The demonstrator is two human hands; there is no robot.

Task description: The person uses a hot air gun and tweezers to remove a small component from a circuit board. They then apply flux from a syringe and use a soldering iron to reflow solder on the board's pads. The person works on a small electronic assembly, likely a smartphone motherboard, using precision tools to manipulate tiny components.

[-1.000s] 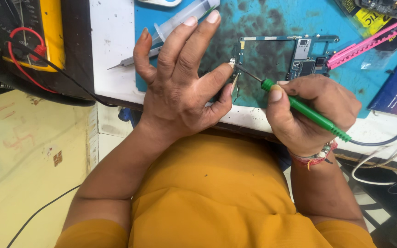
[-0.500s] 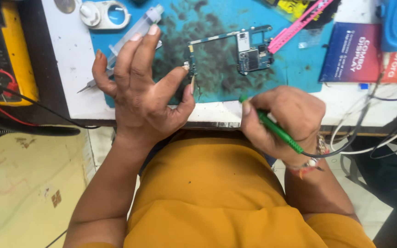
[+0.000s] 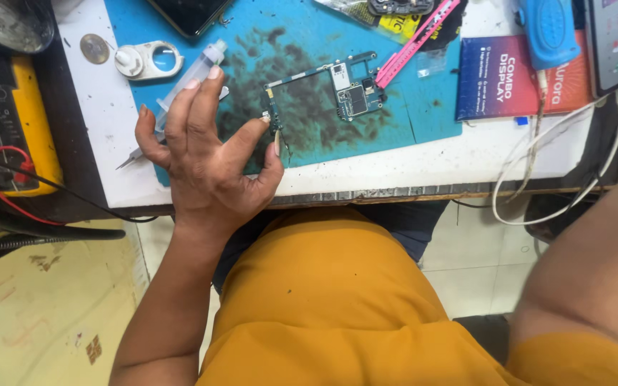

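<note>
The left hand (image 3: 205, 168) is pinching the circuit board's (image 3: 327, 89) lower-left corner at mid-frame — other fingers spread over the syringe (image 3: 194, 71); the right hand is lying outside the picture.

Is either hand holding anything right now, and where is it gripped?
The left hand pinches the phone circuit board at its lower left end, between thumb and forefinger, over the blue mat. The right hand is out of view; only its forearm shows.

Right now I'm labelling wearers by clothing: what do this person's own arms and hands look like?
Both forearms are bare below short mustard-yellow sleeves. The left hand has no glove, ring or watch and fairly long nails. The right hand is out of view; only its forearm shows.
</note>
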